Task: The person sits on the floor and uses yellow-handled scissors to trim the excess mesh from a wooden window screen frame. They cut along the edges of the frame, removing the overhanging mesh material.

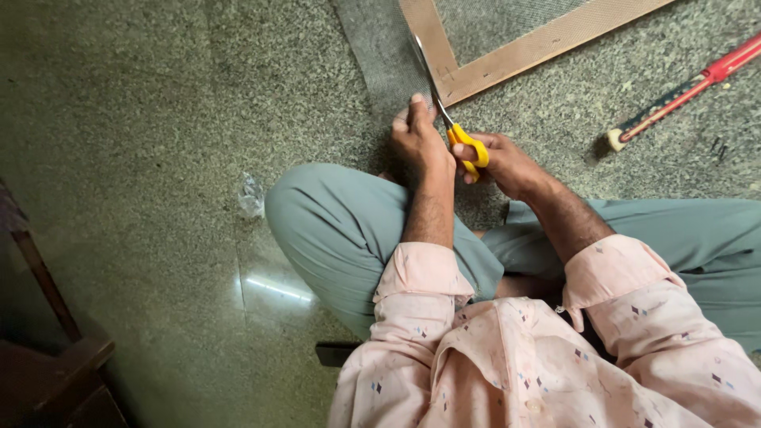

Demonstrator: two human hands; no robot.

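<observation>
From my remote seat I see the right hand (507, 162) closed through the yellow handles of a pair of scissors (452, 119), whose blades run up and slightly left from the hand toward the top centre of the frame. The blades lie along the outer left edge of a wooden frame (515, 55) in the upper middle, with grey mesh (380, 55) stretched over it and a loose strip spilling out to the frame's left. The left hand (418, 139) sits just left of the scissors, touching them or nearly so, its fingers pinched on the mesh strip right beside the blades. So the two hands are close together, both clamped: one on the scissors, one on the mesh.

The long axis of the cut line follows the frame's left rail, heading away from the hands toward the top edge. The right hand is the one on that line; the left is just off it.

Around them: a speckled stone floor (158, 119), the person's grey-green trouser knee (333, 222) under the left forearm, a scrap of clear plastic (251, 194) left of the knee, a red-handled tool (682, 87) at upper right, well apart, and dark wooden furniture (47, 317) at lower left. Nothing lies across the blades' path that I can make out.
</observation>
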